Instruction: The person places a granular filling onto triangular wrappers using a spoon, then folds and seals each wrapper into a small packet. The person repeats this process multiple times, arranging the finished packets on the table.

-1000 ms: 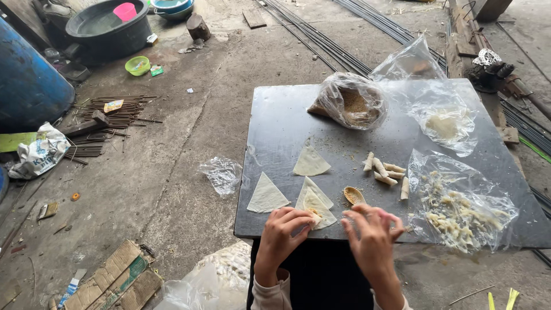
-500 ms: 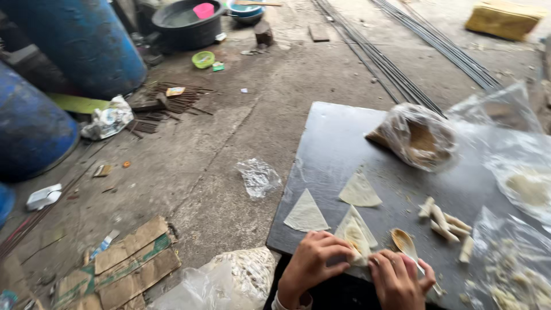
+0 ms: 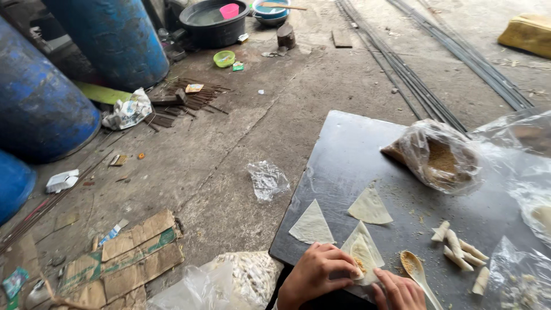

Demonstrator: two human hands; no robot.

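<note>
Hands work at the board's near edge: the left hand (image 3: 317, 274) pinches a filled triangular wrapper (image 3: 363, 252), the right hand (image 3: 400, 291) pressing its lower corner. At three o'clock lies a spoon (image 3: 418, 268), then rolled pieces (image 3: 457, 245). At eleven and twelve o'clock, two flat wrappers (image 3: 311, 224). Farther, a bag of filling (image 3: 441, 156) on the dark board (image 3: 350, 149).

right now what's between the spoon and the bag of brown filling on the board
In the head view, a cluster of rolled pastry sticks lies between the spoon and the bag of brown filling, on the dark board, amid scattered crumbs.
</note>
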